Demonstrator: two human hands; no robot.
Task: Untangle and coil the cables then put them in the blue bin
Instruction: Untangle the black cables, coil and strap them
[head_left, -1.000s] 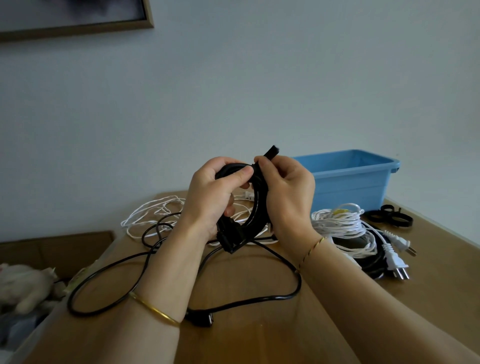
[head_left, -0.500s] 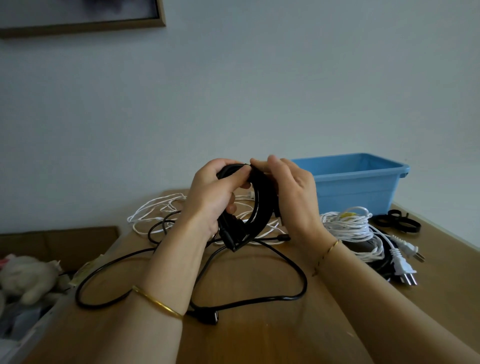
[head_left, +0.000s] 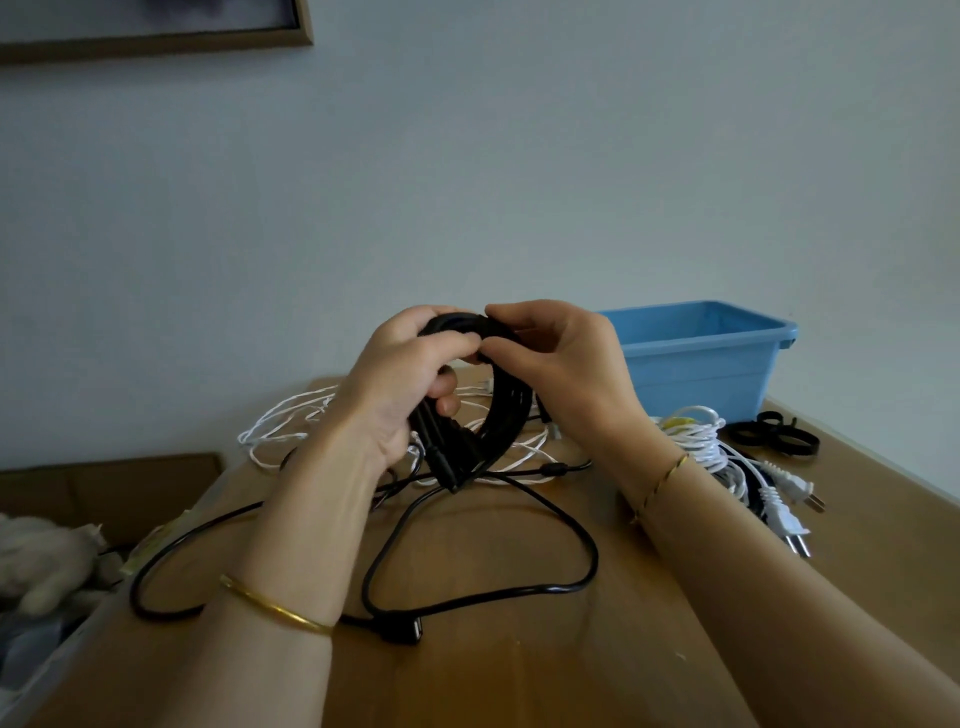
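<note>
Black cable coil (head_left: 506, 415), held upright above wooden table (head_left: 519, 680): left hand (head_left: 400, 384) curled round its left side, right hand (head_left: 566, 374) pinching its top, loose tail (head_left: 571, 587) trailing onto tabletop; blue bin (head_left: 727, 374) beyond right hand.

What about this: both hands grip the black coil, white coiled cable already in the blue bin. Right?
No. The left hand and right hand grip the black coil, but the head view shows the white coiled cable on the table by the blue bin, not in it.
</note>
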